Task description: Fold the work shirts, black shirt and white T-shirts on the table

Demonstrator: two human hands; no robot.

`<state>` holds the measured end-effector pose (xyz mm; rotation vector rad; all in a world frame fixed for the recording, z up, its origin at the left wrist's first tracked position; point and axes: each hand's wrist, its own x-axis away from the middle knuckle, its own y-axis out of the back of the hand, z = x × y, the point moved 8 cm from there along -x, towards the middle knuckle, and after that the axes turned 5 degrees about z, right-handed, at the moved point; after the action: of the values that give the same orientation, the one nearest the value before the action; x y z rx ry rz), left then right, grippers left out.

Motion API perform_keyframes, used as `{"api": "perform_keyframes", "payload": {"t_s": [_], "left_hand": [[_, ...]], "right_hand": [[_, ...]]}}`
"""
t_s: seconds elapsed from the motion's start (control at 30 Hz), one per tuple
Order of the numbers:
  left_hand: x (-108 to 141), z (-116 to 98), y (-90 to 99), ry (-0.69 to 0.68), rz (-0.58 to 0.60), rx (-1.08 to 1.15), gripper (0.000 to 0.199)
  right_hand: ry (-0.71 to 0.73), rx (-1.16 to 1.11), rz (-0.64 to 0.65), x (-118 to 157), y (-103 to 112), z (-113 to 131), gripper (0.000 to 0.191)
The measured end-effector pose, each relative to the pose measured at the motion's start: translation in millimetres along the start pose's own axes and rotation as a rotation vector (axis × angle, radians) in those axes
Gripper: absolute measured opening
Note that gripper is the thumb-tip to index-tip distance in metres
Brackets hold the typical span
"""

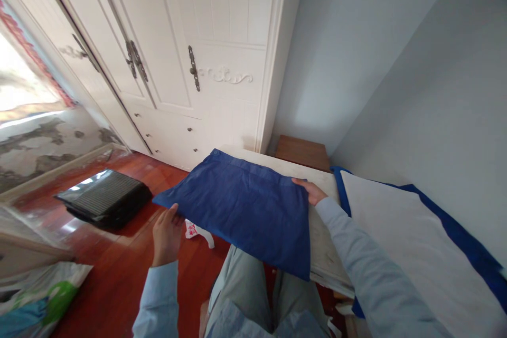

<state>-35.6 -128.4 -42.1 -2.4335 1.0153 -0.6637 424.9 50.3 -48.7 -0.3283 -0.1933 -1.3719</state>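
A dark blue rectangular cloth piece (245, 206), perhaps a bag, is spread out between my two hands. Its right part lies over a white tabletop (327, 243), and its left part hangs beyond the edge above the floor. My left hand (166, 235) pinches the near left edge between thumb and fingers. At the far right corner, my right hand (311, 190) grips the cloth with the thumb on top. Right of the table lies a stack of white sheet material (400, 232) on more blue cloth (471, 243).
A white wardrobe (222, 21) stands ahead, with a brown wooden box (303, 152) beside it. On the red wooden floor (106, 285) are a black ribbed case (106, 195) and a white-green plastic bag (59, 296). A scrap of white plastic (204, 235) lies below the cloth.
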Motion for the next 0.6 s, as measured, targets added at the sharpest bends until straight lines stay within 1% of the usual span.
{"api": "perform_keyframes", "payload": {"t_s": [0.07, 0.13, 0.17, 0.23, 0.33, 0.4, 0.47, 0.53, 0.6], "left_hand": [[-11.0, -5.9, -8.6, 0.002, 0.006, 0.025, 0.004], [-20.0, -9.0, -22.2, -0.006, 0.037, 0.036, 0.006], [-24.0, -9.9, -28.5, -0.015, 0.042, 0.034, 0.008], [-31.7, -9.3, -37.0, -0.031, 0.013, -0.008, 0.012], [-43.2, -5.0, -42.6, -0.052, -0.061, -0.153, 0.020], [-50.3, -2.5, -47.9, -0.094, -0.066, -0.282, 0.021], [-54.2, -0.1, -53.9, -0.152, -0.079, -0.385, 0.020], [-54.1, 4.8, -64.4, -0.200, -0.074, -0.452, 0.019], [-49.7, 13.4, -81.0, -0.224, -0.036, -0.468, 0.018]], "right_hand": [[-0.005, 0.038, 0.005, 3.2, -4.7, -2.9, 0.027], [0.019, 0.098, -0.024, 7.1, -5.7, -1.3, 0.026], [0.040, 0.139, -0.050, 9.3, -5.1, 1.7, 0.024], [0.096, 0.243, -0.116, 15.1, -3.4, 12.6, 0.017], [0.198, 0.398, -0.202, 30.6, -5.8, 39.3, 0.010], [0.310, 0.595, -0.233, 47.4, -14.8, 65.1, 0.002], [0.433, 0.897, -0.248, 68.2, -29.2, 92.0, 0.014], [0.507, 1.176, -0.259, 89.2, -40.7, 113.3, 0.024], [0.518, 1.307, -0.274, 109.0, -41.3, 129.8, 0.027]]}}
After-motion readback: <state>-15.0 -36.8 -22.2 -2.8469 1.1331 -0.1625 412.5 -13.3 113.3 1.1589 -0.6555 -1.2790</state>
